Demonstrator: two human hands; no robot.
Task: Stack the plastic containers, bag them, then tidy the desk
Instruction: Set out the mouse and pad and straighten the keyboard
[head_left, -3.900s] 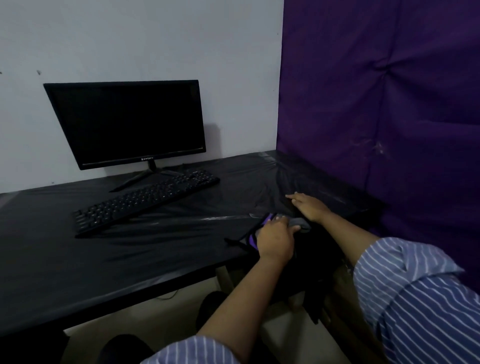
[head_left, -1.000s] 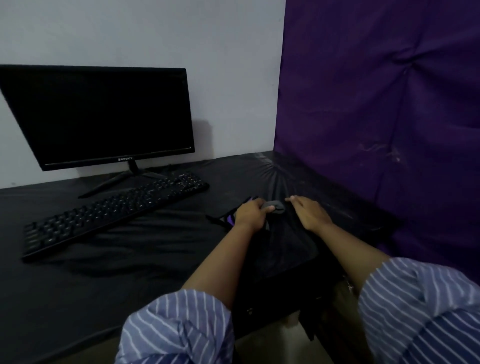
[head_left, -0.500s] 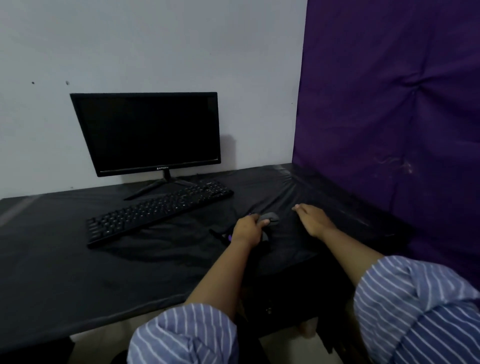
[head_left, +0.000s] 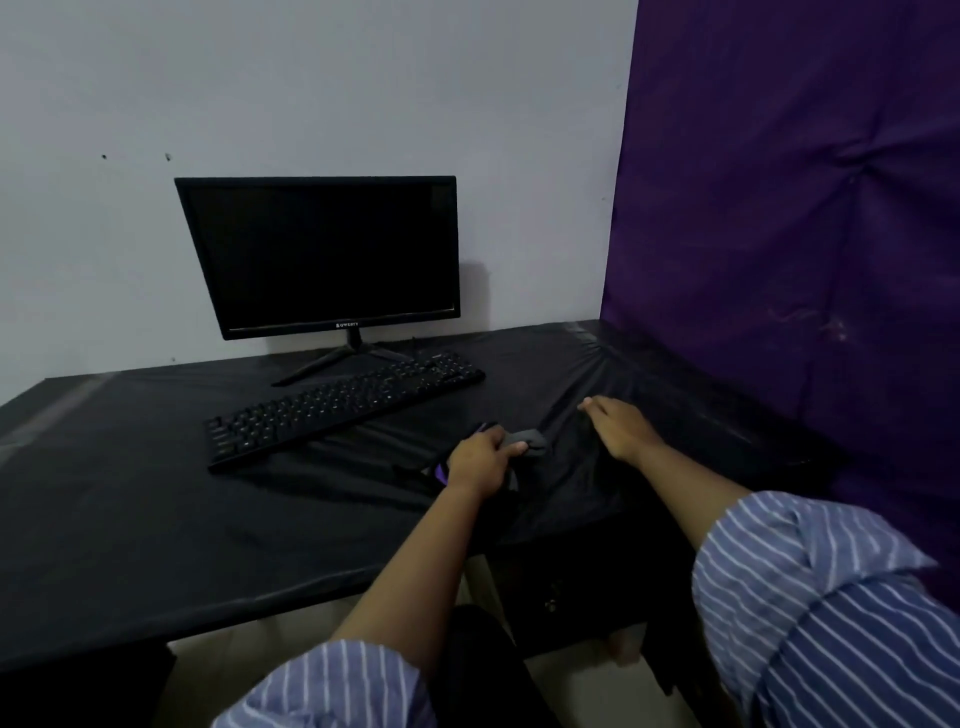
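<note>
Centrally, left hand (head_left: 480, 460) curls around the grey handle (head_left: 527, 441) of a dark bag (head_left: 550, 483) lying on the black-covered desk (head_left: 156, 519); right hand (head_left: 618, 427) rests flat, fingers extended, holding nothing, just beside it; containers not visible; keyboard (head_left: 337, 402) and monitor (head_left: 322, 254) stand behind.

We see a dark bag (head_left: 470, 467) with a purple patch lying at the front edge of the black-covered surface (head_left: 156, 519), right of the keyboard. Its grey handle (head_left: 532, 441) points up from the top. The containers are hidden from us.
</note>
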